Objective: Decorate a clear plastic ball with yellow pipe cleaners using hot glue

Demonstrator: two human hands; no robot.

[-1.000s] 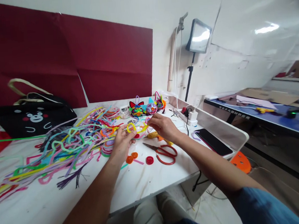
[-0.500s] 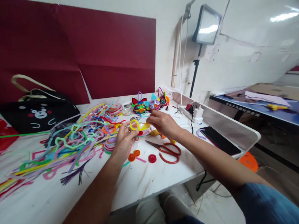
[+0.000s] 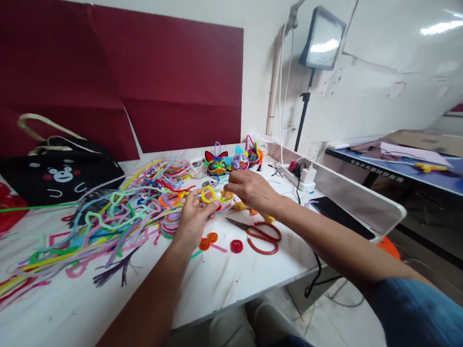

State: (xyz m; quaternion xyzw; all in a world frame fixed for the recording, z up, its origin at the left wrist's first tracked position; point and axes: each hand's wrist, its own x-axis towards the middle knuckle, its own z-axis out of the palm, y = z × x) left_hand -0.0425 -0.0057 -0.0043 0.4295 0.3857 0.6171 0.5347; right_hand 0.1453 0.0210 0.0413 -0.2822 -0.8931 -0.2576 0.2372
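Both my hands hold a yellow pipe cleaner [image 3: 213, 195] bent into loops, just above the white table [image 3: 224, 281]. My left hand [image 3: 193, 219] pinches its left loop with fingers closed. My right hand [image 3: 251, 190] pinches the right end, fingers closed too. A big heap of coloured pipe cleaners [image 3: 110, 220] lies to the left of my hands. Below my hands lie small orange and red coils [image 3: 208, 241] and red-handled scissors [image 3: 260, 234].
Finished pipe-cleaner figures [image 3: 230, 162] stand at the table's far edge. A black bear-face bag [image 3: 59, 176] sits at the back left, a power strip [image 3: 299, 176] and a dark phone [image 3: 339, 216] at the right. A lamp on a stand [image 3: 319, 41] rises behind.
My hands have drawn a little closer together on the yellow pipe cleaner, and its loop looks tighter. The camera has shifted slightly.
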